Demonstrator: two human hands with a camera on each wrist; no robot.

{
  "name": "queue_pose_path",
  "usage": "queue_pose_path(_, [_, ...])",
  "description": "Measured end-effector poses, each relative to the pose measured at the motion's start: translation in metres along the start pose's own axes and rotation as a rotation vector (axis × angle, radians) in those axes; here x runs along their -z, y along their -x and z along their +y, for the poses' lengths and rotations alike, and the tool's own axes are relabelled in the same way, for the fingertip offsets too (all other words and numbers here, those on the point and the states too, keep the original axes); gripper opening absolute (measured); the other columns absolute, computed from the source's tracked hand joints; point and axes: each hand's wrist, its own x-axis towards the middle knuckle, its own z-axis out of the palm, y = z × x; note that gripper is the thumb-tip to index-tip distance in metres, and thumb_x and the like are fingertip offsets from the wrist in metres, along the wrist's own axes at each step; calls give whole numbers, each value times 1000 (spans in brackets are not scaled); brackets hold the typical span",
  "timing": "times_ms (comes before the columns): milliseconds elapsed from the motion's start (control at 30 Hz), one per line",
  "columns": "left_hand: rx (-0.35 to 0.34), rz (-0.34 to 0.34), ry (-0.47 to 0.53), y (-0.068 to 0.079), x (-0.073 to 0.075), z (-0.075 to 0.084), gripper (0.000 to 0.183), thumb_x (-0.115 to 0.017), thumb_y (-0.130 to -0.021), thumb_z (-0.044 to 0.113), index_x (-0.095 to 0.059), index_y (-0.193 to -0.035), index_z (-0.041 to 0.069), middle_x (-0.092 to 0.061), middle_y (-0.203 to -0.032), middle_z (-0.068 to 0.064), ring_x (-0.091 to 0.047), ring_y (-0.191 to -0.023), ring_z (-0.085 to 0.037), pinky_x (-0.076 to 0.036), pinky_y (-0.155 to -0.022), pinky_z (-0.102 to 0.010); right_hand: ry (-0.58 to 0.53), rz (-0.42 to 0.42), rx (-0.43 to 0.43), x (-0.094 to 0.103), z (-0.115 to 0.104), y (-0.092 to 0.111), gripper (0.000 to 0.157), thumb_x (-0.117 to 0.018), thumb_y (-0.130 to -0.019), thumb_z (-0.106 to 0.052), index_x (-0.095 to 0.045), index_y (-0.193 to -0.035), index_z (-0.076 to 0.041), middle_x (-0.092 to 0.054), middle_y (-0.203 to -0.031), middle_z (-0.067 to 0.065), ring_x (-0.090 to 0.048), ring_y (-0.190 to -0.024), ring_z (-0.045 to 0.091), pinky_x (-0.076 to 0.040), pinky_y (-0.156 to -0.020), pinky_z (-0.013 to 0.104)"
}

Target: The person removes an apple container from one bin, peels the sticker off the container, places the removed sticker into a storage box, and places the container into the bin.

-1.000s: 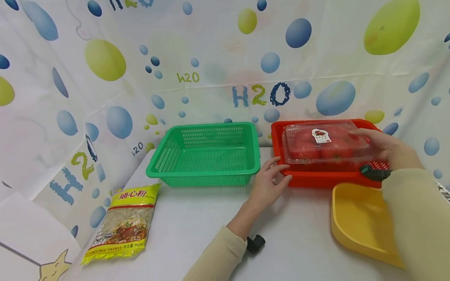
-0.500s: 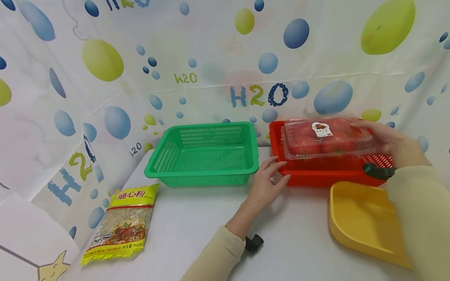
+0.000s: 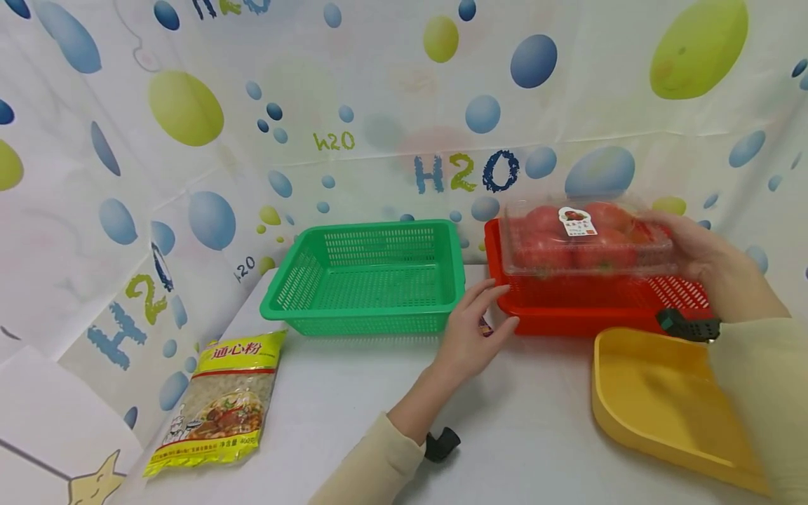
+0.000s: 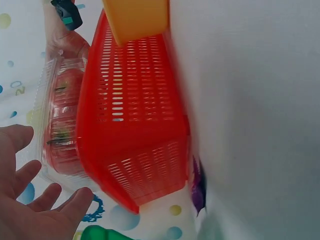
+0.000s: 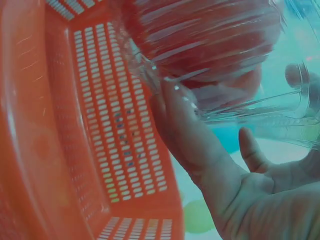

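Note:
My right hand (image 3: 713, 259) grips the right end of a clear plastic box of tomatoes (image 3: 587, 242), which has a white label on its lid. The box is raised over the red slotted basket (image 3: 568, 321), overlapping its back rim in the head view. In the right wrist view, the thumb and fingers (image 5: 182, 125) lie around the box's end. My left hand (image 3: 470, 337) holds nothing; its fingers are spread and loosely bent by the basket's front left corner. From the left wrist, the tomato box (image 4: 64, 120) shows beyond the left fingertips (image 4: 80, 200).
A green slotted basket (image 3: 372, 322) stands left of the red one. A small purple item (image 4: 198, 187) lies beside the red basket. A yellow container (image 3: 675, 400) sits in front at the right, partly behind the sleeve. A macaroni bag (image 3: 230, 396) lies at the left.
My right hand has lifted the tomato box up out of the red basket. My left hand has drawn slightly back and left from the basket's corner.

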Motion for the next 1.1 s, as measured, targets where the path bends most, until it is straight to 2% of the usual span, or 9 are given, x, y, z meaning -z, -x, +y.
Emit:
queue_pose_path(100, [-28, 22, 47, 1, 8, 4, 46, -72, -95, 19, -60, -139, 12, -49, -147, -5, -44, -135, -14, -50, -96, -26, -14, -7, 34, -6, -1, 4, 26, -59, -100, -43, -51, -121, -29, -72, -102, -6, -71, -92, 21, -59, -83, 42])
queue_pose_path(267, [-74, 87, 141, 2, 21, 8, 45, -69, -96, 15, -58, -139, 8, -52, -144, -7, -48, -131, -17, -51, -98, -34, -23, -20, 59, -24, -1, 11, 24, -57, -101, -41, -49, -119, -27, -71, -101, -5, -70, -91, 19, -60, -80, 41])
queue_pose_path(400, [-63, 165, 204, 0, 34, 10, 48, -68, -97, 15, -55, -143, 8, -51, -144, -6, -52, -127, -23, -50, -101, -38, -11, -30, 76, -43, 1, 19, 29, -59, -101, -41, -47, -125, -30, -69, -107, -9, -67, -97, 16, -59, -85, 38])
queue_pose_path(500, [4, 201, 252, -2, 46, 10, 51, -65, -99, 17, -50, -147, 10, -49, -148, -5, -52, -128, -26, -48, -104, -42, -8, -33, 69, -57, 2, 26, 34, -59, -101, -42, -43, -130, -31, -66, -111, -11, -64, -101, 14, -57, -88, 37])
queue_pose_path(600, [93, 208, 319, -4, 59, 9, 55, -61, -101, 21, -44, -153, 13, -46, -151, -6, -51, -130, -29, -45, -106, -44, -42, -37, 41, -70, 4, 31, 40, -62, -100, -42, -39, -132, -34, -63, -115, -12, -59, -106, 14, -56, -90, 35])
queue_pose_path(700, [178, 194, 384, -4, 73, 8, 56, -58, -103, 25, -39, -156, 16, -44, -152, -7, -50, -132, -31, -45, -106, -49, -93, -28, 16, -83, 7, 34, 45, -66, -98, -40, -38, -133, -37, -58, -122, -13, -53, -113, 15, -55, -91, 36])
queue_pose_path(833, [256, 148, 431, -4, 87, 3, 58, -54, -105, 28, -34, -159, 18, -42, -153, -9, -49, -133, -32, -46, -105, -48, -150, 21, -10, -98, 16, 39, 48, -72, -94, -40, -40, -130, -40, -53, -126, -15, -50, -116, 14, -55, -91, 34])
queue_pose_path(933, [304, 108, 463, -4, 95, -2, 59, -51, -106, 31, -30, -160, 19, -40, -154, -10, -51, -131, -33, -47, -105, -46, -189, 53, -27, -110, 23, 44, 49, -75, -92, -39, -40, -127, -40, -53, -125, -15, -55, -112, 12, -56, -89, 34])
queue_pose_path(1100, [377, 74, 510, 0, 107, -5, 59, -49, -106, 36, -30, -160, 22, -41, -155, -10, -53, -127, -34, -48, -102, -50, -235, 39, -18, -129, 32, 51, 49, -74, -92, -36, -39, -127, -39, -56, -125, -14, -64, -104, 12, -57, -88, 37])
